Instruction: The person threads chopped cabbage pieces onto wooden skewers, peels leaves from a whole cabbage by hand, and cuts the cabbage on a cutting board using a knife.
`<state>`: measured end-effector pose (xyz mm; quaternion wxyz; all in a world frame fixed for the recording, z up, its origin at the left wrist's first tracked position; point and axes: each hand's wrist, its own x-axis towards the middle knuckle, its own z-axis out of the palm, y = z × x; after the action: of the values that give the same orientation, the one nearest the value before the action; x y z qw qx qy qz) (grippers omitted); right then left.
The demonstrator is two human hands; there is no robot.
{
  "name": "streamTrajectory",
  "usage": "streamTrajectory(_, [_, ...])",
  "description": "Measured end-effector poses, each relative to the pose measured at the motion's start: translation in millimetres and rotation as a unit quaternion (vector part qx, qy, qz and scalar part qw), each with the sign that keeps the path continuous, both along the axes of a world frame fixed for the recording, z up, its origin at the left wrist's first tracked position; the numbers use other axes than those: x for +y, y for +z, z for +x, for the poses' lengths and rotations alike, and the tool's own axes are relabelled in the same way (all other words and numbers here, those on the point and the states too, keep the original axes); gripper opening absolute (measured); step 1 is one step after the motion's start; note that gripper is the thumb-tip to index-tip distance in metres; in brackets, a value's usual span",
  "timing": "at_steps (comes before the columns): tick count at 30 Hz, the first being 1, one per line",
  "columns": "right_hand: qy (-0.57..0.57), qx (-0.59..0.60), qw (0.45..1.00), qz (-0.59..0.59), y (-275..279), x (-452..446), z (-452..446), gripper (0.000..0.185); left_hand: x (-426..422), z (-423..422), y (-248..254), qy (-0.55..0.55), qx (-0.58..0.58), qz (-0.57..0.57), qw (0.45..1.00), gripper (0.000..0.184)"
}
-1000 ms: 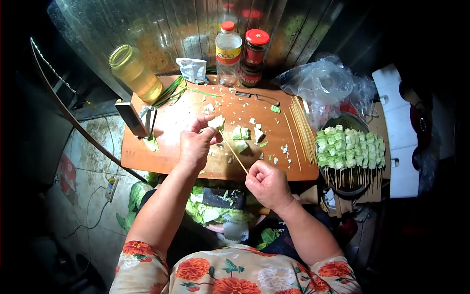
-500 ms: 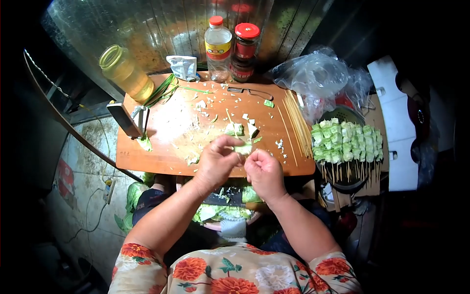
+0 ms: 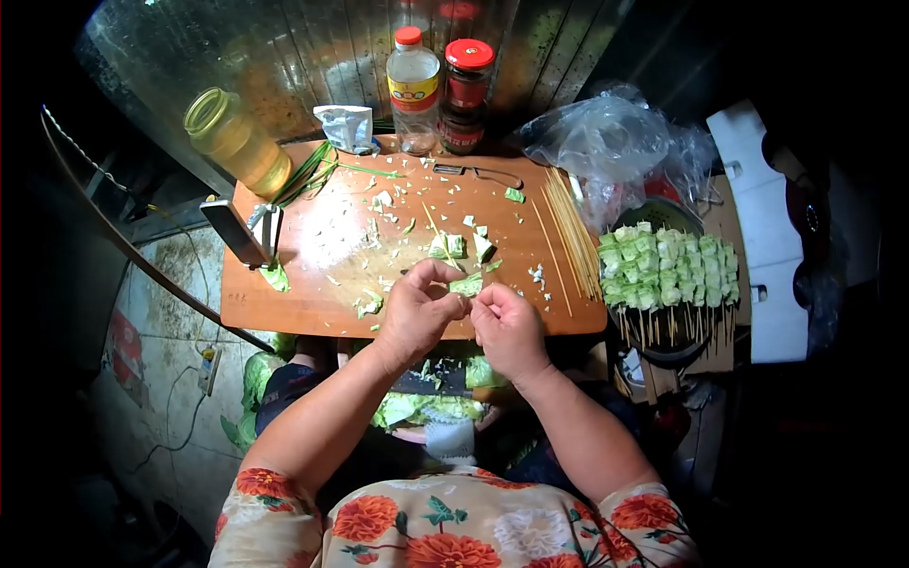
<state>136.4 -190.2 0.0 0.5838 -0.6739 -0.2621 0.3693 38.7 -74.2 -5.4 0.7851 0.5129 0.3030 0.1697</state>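
Observation:
My left hand is closed over the front edge of the table, with a small piece of cabbage leaf between its thumb and forefinger. Close against it, my right hand is pinched shut; what its fingertips hold is hidden. Just beyond the hands lies a folded cabbage piece with a thin bamboo skewer sticking out of it. Another cut cabbage piece rests to its right.
Bare bamboo skewers lie at the table's right side. Loaded cabbage skewers are stacked further right. A phone on a stand, an oil jar, a bottle and red-lidded jars stand around the edge. Cabbage leaves sit below.
Both hands stay together in almost the same place, fingers shifting slightly. More of the leaf piece shows above the left thumb. The whole view has moved a little.

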Motion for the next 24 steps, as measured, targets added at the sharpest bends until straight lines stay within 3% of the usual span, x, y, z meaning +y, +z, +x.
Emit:
streamTrajectory(2, [-0.002, -0.017, 1.000, -0.001, 0.1, 1.7, 4.1, 0.012, 6.2, 1.7, 3.1, -0.010, -0.004, 0.000, 1.000, 0.029])
streamTrajectory(5, [-0.024, -0.030, 0.999, -0.005, 6.5, 0.0, 15.5, 0.014, 25.2, 4.4, 9.8, 0.012, -0.104, 0.004, 0.994, 0.029])
streamTrajectory(8, [-0.067, 0.000, 0.998, 0.010, 13.1, -1.4, 26.5, 0.019, 50.2, 10.7, -13.1, 0.103, -0.028, 0.065, 0.992, 0.021])
streamTrajectory(11, [-0.066, 0.012, 0.998, 0.017, 21.9, -4.1, 27.6, 0.020, 63.7, 14.7, -52.1, 0.055, 0.119, 0.114, 0.985, 0.009])
streamTrajectory(13, [-0.075, 0.014, 0.997, 0.016, 23.8, -4.8, 25.6, 0.021, 60.1, 19.5, -63.0, -0.022, 0.227, 0.228, 0.946, 0.014])
streamTrajectory(14, [-0.069, 0.007, 0.997, 0.023, 23.0, -5.8, 26.1, 0.021, 56.9, 22.0, -68.2, -0.026, 0.268, 0.239, 0.933, 0.027])
streamTrajectory(17, [-0.064, 0.002, 0.998, 0.029, 24.7, -8.6, 27.4, 0.020, 48.0, 34.0, -54.1, -0.076, 0.368, 0.223, 0.900, 0.031])
streamTrajectory(20, [-0.048, -0.015, 0.999, 0.019, 28.4, -12.3, 28.5, 0.019, 50.5, 37.8, -88.5, -0.082, 0.371, 0.230, 0.896, 0.036])
streamTrajectory(24, [-0.038, -0.012, 0.999, 0.016, 26.5, -15.5, 29.6, 0.018, 42.9, 39.7, -75.6, -0.062, 0.342, 0.246, 0.905, 0.034])
